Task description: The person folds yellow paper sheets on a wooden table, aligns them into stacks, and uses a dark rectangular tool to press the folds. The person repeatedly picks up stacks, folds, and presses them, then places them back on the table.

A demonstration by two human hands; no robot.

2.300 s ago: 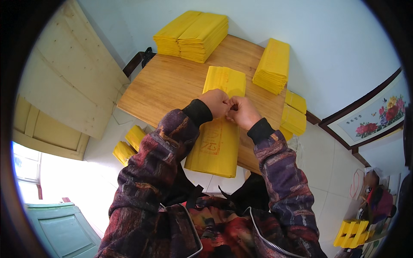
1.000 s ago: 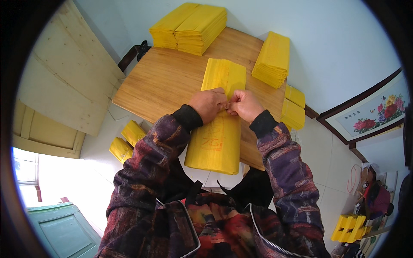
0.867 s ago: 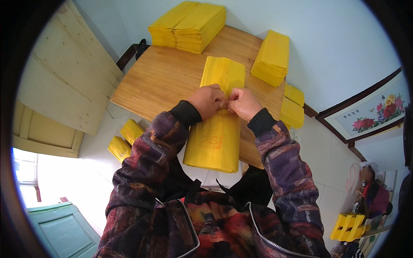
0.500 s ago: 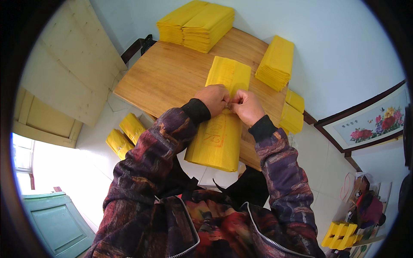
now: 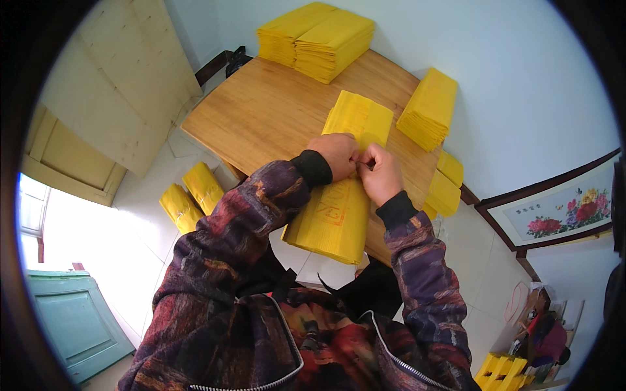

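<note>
A thick bundle of yellow paper [image 5: 329,225], with red printed marks on its upper face, lies lengthwise before me and overhangs the near table edge. It is pinched in at the middle. There my left hand [image 5: 336,156] is closed, knuckles up, its fingertips meeting those of my right hand [image 5: 381,176]. Both hands pinch what looks like a thin string across the bundle's waist. Most of the string is hidden under my fingers.
Stacks of folded yellow paper stand on the wooden table [image 5: 261,111]: a double stack [image 5: 316,39] at the far edge, another stack [image 5: 429,109] at right. Yellow bundles [image 5: 189,199] are on the left floor; more yellow paper [image 5: 447,186] sits beyond the right edge. A framed flower picture [image 5: 554,202] leans at right.
My hands have stayed at the bundle's middle, with the fingertips shifting slightly and the right hand turning a little. The whole view has tilted a bit.
</note>
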